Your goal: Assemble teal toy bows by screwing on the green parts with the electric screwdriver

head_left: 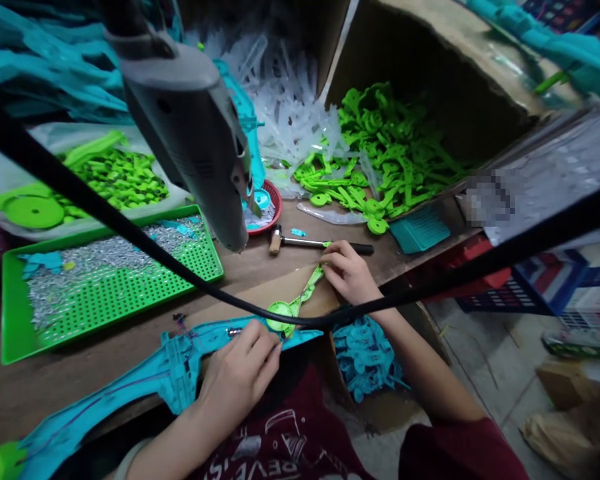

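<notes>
A long blue plastic shell (pixel 130 390) with thin wires along it lies across the table's front edge. My left hand (pixel 245 363) is closed on it near its right end, fingertips beside a small dark part. A light green plastic arm with a round disc (pixel 280 315) lies against the shell just past those fingers. My right hand (pixel 350 270) pinches the narrow far end of this green arm over a piece of cardboard (pixel 250 290). Beyond my right fingers lies a small hammer (pixel 300 241); its handle passes behind them.
A green perforated tray (pixel 180 270) of screws stands at left. A grey power tool (pixel 190 127) hangs overhead; a black cable (pixel 145 243) crosses the view. Green parts (pixel 395 147) and clear parts (pixel 285 100) are piled behind. A box of blue parts (pixel 365 357) sits below my right forearm.
</notes>
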Demonstrator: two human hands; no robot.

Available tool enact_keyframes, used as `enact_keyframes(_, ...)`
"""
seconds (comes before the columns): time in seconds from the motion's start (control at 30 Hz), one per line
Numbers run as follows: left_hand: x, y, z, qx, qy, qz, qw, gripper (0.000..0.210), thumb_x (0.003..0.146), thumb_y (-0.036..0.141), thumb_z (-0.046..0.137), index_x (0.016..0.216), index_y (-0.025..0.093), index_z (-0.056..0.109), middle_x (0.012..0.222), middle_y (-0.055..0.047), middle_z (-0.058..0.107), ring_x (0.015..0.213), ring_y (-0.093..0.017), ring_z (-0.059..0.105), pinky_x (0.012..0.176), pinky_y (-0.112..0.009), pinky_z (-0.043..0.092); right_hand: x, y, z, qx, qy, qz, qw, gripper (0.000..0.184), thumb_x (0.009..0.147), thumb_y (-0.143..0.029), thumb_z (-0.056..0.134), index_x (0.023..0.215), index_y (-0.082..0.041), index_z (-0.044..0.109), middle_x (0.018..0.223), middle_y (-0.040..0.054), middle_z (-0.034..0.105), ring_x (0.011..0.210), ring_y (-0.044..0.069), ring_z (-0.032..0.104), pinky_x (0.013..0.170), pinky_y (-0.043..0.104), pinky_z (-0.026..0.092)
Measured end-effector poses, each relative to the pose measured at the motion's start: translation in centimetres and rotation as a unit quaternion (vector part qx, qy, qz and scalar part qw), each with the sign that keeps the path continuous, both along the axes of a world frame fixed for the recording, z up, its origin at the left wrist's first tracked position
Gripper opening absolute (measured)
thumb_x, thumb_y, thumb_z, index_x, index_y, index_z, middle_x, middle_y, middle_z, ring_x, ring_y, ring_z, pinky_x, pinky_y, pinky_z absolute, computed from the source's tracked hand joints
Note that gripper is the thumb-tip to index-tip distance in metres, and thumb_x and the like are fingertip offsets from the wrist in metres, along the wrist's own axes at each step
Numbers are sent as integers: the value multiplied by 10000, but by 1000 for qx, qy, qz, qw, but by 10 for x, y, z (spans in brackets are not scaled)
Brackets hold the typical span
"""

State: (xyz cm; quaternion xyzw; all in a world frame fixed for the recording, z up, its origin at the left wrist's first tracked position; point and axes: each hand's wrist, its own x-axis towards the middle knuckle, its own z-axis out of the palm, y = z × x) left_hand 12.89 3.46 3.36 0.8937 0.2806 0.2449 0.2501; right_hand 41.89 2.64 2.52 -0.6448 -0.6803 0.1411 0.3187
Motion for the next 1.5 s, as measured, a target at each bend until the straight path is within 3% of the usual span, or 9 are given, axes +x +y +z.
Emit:
enact_keyframes(0.13, -7, 3, -8, 33, 21, 12, 999, 139, 1023, 209, 443, 977, 196, 573, 1145, -108, 629, 778, -150, 674, 650, -260, 516, 7, -4, 1, -38, -29, 60, 997, 126, 939, -170, 542, 962, -198, 662, 1005, 78, 597, 882, 186, 617, 772, 315, 513)
enact_keyframes(0.27, -5, 13, -10, 50, -2, -7, 999, 71, 1018, 175, 469, 1009, 190, 538, 1194, -95, 647, 968, -169, 691, 818, -266, 533, 14, 12, -4, -10, -6, 74, 997, 177, 928, -145, 532, 987, -202, 689, 1035, 78, 616, 942, 193, 624, 848, 332, 517)
enact_keyframes(0.6, 4, 7, -10, 58, -7, 60, 996, 88, 1007, 191, 509, 951, 192, 577, 773, 14, 579, 660, -125, 607, 622, -253, 440, 33, 60, 0, 37, 29, -9, 999, 141, 873, -147, 537, 873, -183, 674, 866, 52, 631, 826, 191, 607, 777, 337, 498)
enact_keyframes(0.7, 6, 8, -13, 59, -2, 70, 996, 93, 1005, 197, 522, 980, 193, 612, 763, 15, 584, 651, -130, 612, 622, -263, 429, 9, 47, 14, 52, 19, 94, 994, 118, 911, -170, 549, 928, -187, 665, 911, 60, 631, 828, 179, 601, 742, 315, 503)
enact_keyframes(0.83, 8, 13, -11, 50, -1, 70, 996, 111, 1005, 201, 521, 963, 184, 622, 760, 10, 587, 658, -134, 619, 606, -263, 416, -23, 24, 23, -10, -14, 266, 964, 123, 951, -181, 556, 1013, -171, 662, 1003, 92, 632, 937, 184, 617, 811, 315, 533)
enact_keyframes(1.03, 14, 17, -1, -15, -72, 64, 995, 57, 990, 178, 550, 971, 192, 602, 765, 20, 595, 656, -108, 607, 591, -231, 415, -28, 21, 21, -49, -35, 284, 957, 184, 1005, -200, 490, 1086, -165, 652, 1026, 96, 604, 960, 175, 604, 838, 317, 542)
enact_keyframes(1.2, 19, 18, 1, 2, -63, 24, 998, 98, 996, 182, 523, 951, 191, 610, 739, 20, 577, 633, -115, 591, 594, -244, 431, -22, 25, 20, -47, -23, 312, 949, 179, 1003, -175, 491, 1050, -161, 664, 998, 92, 622, 927, 167, 615, 806, 298, 539)
enact_keyframes(1.33, 15, 24, -1, 38, -24, 65, 997, 166, 999, 194, 495, 882, 184, 613, 699, 23, 573, 589, -115, 579, 568, -258, 413, -19, 20, 12, 8, -12, 304, 953, 150, 984, -143, 516, 1034, -162, 656, 961, 88, 643, 897, 168, 618, 787, 301, 538)
enact_keyframes(1.5, 13, 29, -5, 71, 17, 103, 992, 200, 1002, 213, 482, 853, 186, 613, 713, 13, 612, 598, -132, 594, 551, -272, 390, -23, 11, 4, 15, -24, 258, 966, 130, 984, -167, 523, 1034, -178, 643, 971, 91, 622, 891, 178, 604, 780, 325, 543)
